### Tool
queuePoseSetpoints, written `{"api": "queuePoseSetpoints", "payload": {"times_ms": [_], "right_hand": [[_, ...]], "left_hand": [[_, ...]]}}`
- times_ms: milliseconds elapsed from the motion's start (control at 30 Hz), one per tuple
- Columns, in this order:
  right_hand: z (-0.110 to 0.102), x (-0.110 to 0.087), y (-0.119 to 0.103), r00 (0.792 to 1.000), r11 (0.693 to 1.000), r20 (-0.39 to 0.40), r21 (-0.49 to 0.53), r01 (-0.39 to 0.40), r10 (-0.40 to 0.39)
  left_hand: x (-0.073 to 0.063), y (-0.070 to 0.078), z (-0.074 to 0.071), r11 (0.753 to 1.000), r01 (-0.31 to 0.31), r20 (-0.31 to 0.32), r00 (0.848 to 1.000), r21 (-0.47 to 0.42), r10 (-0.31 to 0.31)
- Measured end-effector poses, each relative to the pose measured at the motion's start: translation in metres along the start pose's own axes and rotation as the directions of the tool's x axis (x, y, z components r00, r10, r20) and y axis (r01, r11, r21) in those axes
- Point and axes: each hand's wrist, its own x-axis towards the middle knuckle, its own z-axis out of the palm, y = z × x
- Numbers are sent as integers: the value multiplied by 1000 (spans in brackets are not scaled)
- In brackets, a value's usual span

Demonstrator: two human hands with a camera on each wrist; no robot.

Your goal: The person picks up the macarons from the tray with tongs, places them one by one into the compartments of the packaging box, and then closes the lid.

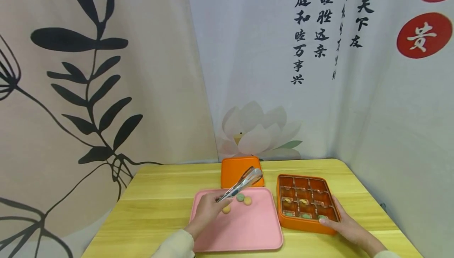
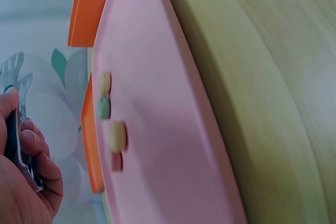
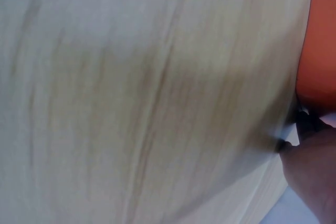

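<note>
My left hand (image 1: 210, 210) grips metal tongs (image 1: 244, 181), tips raised over the back of a pink tray (image 1: 248, 232). Nothing shows between the tips. On the tray lie small macarons: a green macaron (image 1: 240, 197), a yellow macaron (image 1: 247, 201) beside it, and another yellow macaron (image 1: 226, 209) near my left fingers. The left wrist view also shows a pink macaron (image 2: 117, 161) there. My right hand (image 1: 342, 220) holds the front right corner of an orange divided box (image 1: 308, 226), thumb on its rim. Green macarons sit in the box's front row, yellow ones behind them.
An orange lid (image 1: 235, 169) lies behind the pink tray, partly overlapped by the tongs in the head view. All stand on a wood-patterned table (image 1: 156, 199). A printed curtain (image 1: 170, 73) hangs along the table's back edge.
</note>
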Motion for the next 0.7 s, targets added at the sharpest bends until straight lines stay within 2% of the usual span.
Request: {"api": "queuePoseSetpoints", "payload": {"times_ms": [267, 367, 700], "right_hand": [[0, 2, 1, 1000, 1000, -3, -11, 8, -8], [0, 3, 1, 1000, 1000, -3, -8, 23, -23], [-1, 3, -5, 1000, 1000, -15, -19, 21, -21]], "left_hand": [[-12, -14, -29, 997, 11, -50, 999, 73, -7], [-17, -21, -38, 997, 20, -60, 998, 76, -15], [-35, -35, -62, 994, 80, -41, 996, 73, -77]]}}
